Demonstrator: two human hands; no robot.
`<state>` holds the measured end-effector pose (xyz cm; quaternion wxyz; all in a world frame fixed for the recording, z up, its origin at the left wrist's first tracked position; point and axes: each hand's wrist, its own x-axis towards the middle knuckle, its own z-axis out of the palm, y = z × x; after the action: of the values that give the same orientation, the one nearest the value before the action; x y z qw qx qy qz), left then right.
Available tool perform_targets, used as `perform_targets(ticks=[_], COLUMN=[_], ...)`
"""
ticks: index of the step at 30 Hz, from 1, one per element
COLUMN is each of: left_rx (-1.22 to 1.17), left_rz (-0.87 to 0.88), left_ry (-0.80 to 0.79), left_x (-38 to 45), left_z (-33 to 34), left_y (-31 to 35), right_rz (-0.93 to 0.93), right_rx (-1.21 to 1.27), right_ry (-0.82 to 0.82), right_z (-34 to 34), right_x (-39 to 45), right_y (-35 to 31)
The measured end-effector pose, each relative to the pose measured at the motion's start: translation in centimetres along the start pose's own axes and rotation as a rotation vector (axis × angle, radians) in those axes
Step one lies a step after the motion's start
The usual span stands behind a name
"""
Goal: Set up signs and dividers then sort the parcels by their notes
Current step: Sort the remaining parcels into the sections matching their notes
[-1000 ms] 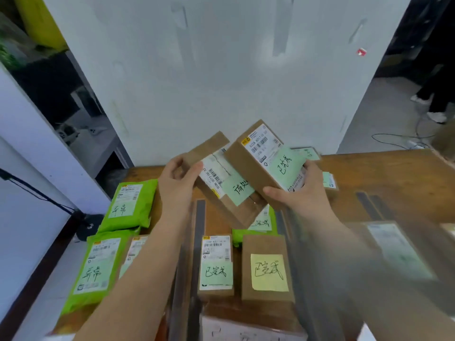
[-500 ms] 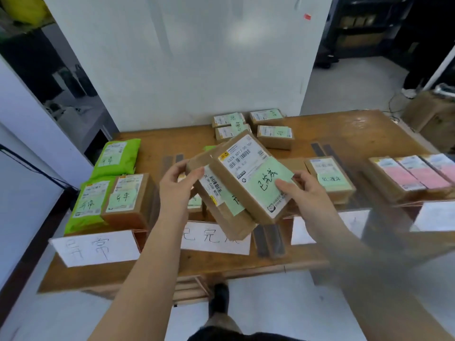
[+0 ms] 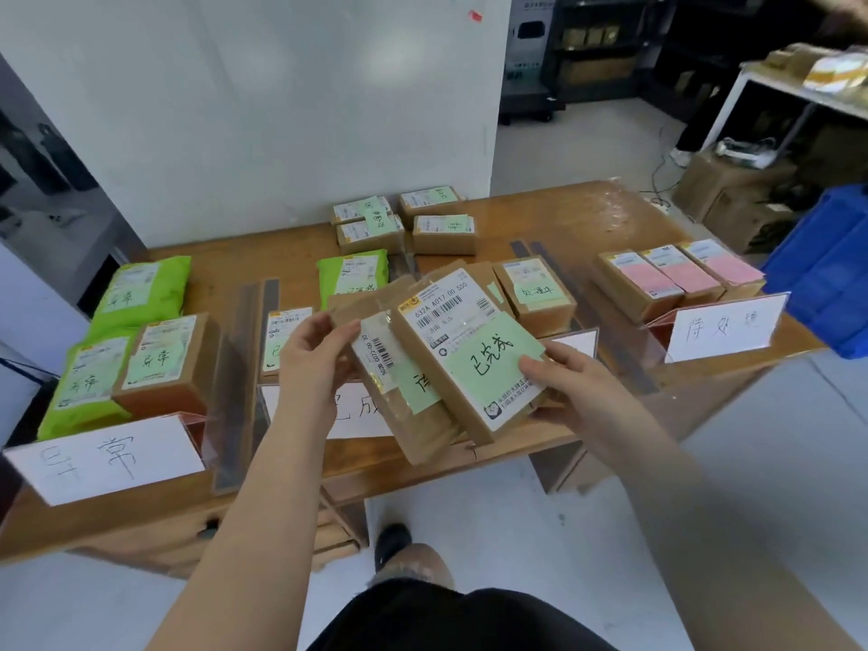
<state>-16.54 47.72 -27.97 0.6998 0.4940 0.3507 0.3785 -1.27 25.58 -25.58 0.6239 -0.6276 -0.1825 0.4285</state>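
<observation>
Table (image 3: 587, 218): right hand (image 3: 577, 392) grips parcel (image 3: 469, 354) noted "已完成".

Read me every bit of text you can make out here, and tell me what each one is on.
"已完成": green note on the top box in the right hand.
"632A A017 00 550": that box's label.
"异常": left sign, and notes on the left parcels.
"处理中": note on a middle box.
"待处理": right sign, roughly.
Pink notes, far boxes: too blurred.

held box (image 3: 462, 350) label reads "632a a017 00 550", its green note (image 3: 493, 361) "已完成"; left sign (image 3: 105, 458) "异常"
</observation>
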Motion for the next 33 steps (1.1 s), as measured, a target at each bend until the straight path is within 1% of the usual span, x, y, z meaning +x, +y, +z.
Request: perform_targets(ticks=[3, 8, 13, 18, 23, 33], left_rx=[-0.013, -0.029, -0.039, -0.104, -0.083, -0.107], left_rz=[-0.004, -0.008, -0.047, -0.122, -0.153, -0.214], left_ry=[-0.011, -0.092, -0.128, -0.175, -0.195, -0.214], left_x=[0.1, 0.4, 2.0, 4.1, 6.6, 12.4], left_z=[1.2, 3.7, 6.4, 9.3, 12.7, 19.5], left_y=[0.4, 0.5, 0.3, -0.7, -1.8, -3.3], right_rz=[-0.036, -0.086, -0.121, -0.119, -0.086, -0.051], right_rx=[0.089, 0.230, 0.280, 0.349, 0.349, 0.308], right_ry=[0.050, 0.190, 0.257, 0.347, 0.409, 0.464], right_z=[-1.4, -3.4, -5.1, -7.0, -9.4, -13.8], right_x=[-1.1, -2.0, -1.7, -0.1, 2.2, 7.6], right_y=[-0.2, 0.2, -0.4, -1.5, -2.9, -6.4])
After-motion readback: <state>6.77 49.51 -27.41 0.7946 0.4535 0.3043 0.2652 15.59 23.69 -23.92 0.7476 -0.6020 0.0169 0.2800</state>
